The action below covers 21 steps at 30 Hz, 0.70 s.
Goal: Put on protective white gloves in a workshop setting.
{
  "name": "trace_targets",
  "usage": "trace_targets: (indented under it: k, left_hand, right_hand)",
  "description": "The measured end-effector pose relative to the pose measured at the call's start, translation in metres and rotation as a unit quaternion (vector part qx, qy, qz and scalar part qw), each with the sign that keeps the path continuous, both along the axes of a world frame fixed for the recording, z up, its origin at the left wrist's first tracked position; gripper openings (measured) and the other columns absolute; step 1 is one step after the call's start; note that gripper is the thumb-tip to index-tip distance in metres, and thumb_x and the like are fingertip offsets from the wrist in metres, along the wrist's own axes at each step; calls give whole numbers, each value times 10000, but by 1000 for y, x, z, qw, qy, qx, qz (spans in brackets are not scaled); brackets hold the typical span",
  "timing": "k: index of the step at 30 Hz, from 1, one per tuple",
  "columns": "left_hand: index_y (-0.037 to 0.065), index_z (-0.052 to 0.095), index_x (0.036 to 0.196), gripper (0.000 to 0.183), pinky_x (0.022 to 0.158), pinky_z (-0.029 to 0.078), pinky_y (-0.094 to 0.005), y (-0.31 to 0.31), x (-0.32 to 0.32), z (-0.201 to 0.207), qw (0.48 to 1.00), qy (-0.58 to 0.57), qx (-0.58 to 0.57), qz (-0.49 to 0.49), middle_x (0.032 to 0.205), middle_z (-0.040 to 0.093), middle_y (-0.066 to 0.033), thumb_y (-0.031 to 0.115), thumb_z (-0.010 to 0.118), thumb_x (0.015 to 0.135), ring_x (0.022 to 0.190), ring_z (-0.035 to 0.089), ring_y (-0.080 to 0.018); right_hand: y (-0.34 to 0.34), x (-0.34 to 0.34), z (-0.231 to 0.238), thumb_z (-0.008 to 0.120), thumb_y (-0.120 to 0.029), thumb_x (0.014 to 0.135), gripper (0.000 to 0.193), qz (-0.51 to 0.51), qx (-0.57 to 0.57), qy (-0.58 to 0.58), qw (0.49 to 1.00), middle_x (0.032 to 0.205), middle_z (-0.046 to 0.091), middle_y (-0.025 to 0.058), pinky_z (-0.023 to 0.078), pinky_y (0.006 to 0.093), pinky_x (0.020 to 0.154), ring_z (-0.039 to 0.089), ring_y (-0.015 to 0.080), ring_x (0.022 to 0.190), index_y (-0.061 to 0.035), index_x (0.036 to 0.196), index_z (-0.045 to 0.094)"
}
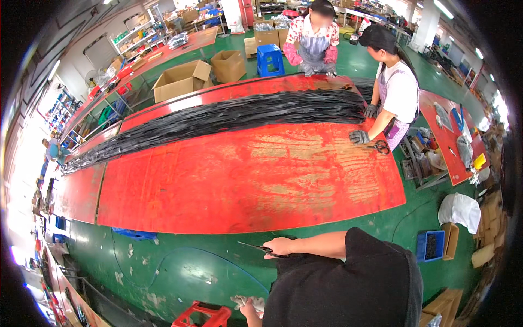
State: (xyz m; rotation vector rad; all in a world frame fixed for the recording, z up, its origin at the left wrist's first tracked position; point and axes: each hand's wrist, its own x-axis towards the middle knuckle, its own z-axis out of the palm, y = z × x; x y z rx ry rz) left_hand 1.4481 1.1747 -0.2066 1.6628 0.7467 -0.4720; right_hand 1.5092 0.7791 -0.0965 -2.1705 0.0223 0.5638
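My right hand (pixel 280 246) is closed round the black handles of a pair of scissors (pixel 251 246), whose blades point left, just off the red table's near edge. Lower down, my left hand (pixel 249 311) grips a crumpled whitish cloth (pixel 256 305), possibly a glove; its fingers are partly hidden. Beside that hand stands a red plastic stool (pixel 202 315). Across the red table (pixel 218 185) lies a long bundle of black strips (pixel 234 115), beyond the reach of both my hands. Another pair of scissors (pixel 379 146) rests at the table's right end.
Two co-workers in aprons and gloves, one at the far side (pixel 317 41) and one at the right end (pixel 395 87), have their hands at the table. A blue stool (pixel 269 60) and cardboard boxes (pixel 182 80) stand behind it. A blue crate (pixel 430 246) sits on the floor at right.
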Motion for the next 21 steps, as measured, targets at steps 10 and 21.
trace_targets:
  k: [10, 21]
  left_hand:
    - [-41, 651, 1127, 309, 747, 597, -426, 25, 58, -20, 998, -27, -54, -24, 995, 685, -100, -52, 624, 819, 838, 692, -268]
    - [66, 725, 1014, 356, 684, 502, -487, 141, 194, -19, 953, 2, 225, -203, 697, 667, -198, 392, 624, 914, 746, 689, -339]
  right_hand:
    - [38, 82, -11, 647, -606, 885, 578, 8, -9, 3, 1000, 977, 714, 197, 510, 532, 769, 672, 422, 947, -136, 1222, 629]
    - [143, 263, -16, 711, -563, 846, 519, 50, 52, 27, 997, 996, 712, 184, 508, 535, 805, 672, 411, 983, -121, 1112, 649]
